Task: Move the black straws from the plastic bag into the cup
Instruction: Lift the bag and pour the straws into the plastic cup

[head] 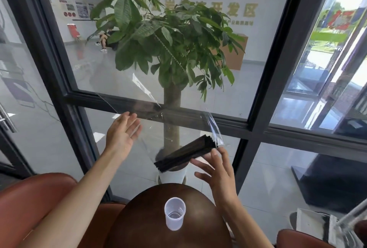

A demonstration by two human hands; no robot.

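Note:
A bundle of black straws (pixel 184 153) lies slanted inside a large clear plastic bag (pixel 215 128), raised in the air above the table. My left hand (pixel 123 132) is up at the bag's left side, palm flat and fingers straight against the film. My right hand (pixel 216 170) is under the bundle's right end with fingers spread, the fingertips touching the bag there. An empty clear plastic cup (pixel 174 216) stands upright on the round dark-brown table (pixel 143 218), below and a little left of my right hand.
A potted tree (pixel 170 53) in a white pot stands just beyond the table, in front of a glass wall with dark frames (pixel 264 80). Reddish-brown seats (pixel 35 198) flank the table at left and lower right. White paper bags (pixel 313 226) sit at the right.

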